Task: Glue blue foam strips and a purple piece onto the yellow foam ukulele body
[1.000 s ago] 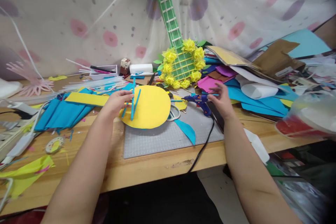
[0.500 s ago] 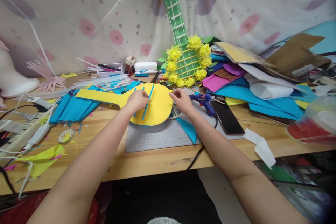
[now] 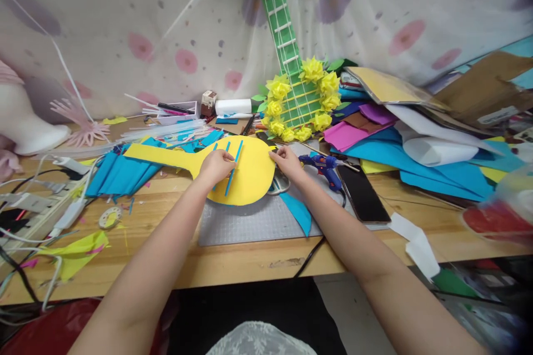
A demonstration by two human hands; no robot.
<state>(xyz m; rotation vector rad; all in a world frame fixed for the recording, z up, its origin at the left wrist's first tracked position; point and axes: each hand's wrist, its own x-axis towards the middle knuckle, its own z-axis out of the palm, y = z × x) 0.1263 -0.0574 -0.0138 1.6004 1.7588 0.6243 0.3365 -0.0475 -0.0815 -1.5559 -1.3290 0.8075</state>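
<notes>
A: Handling on the yellow cutout [image 3: 256, 169]?
B: Light, probably. Looks like stiff card or foam sheet, not slippery; narrow neck likely bends first. Best hold: rim of the round part, 3 o'clock side. Blue strip [image 3: 230, 182] seems thin, easy to knock askew; take it by its ends.
A: Hands?
B: Right hand [image 3: 288, 162]: thumb and finger pinched on the rim at 3 o'clock. Left hand [image 3: 219, 165]: fingertips bunched at the strip; can't tell if pinching or pressing.
A: Where's the cutout?
B: Under the left hand, round part spreading to 3 o'clock, neck towards 9, over blue paper [image 3: 116, 169]. From the right hand, it's at 9 o'clock. Round part overlaps the grey mat [image 3: 250, 224] on the tabletop [image 3: 187, 272].
A: Glue gun [image 3: 325, 165]?
B: 3 o'clock from the right hand, apart.
</notes>
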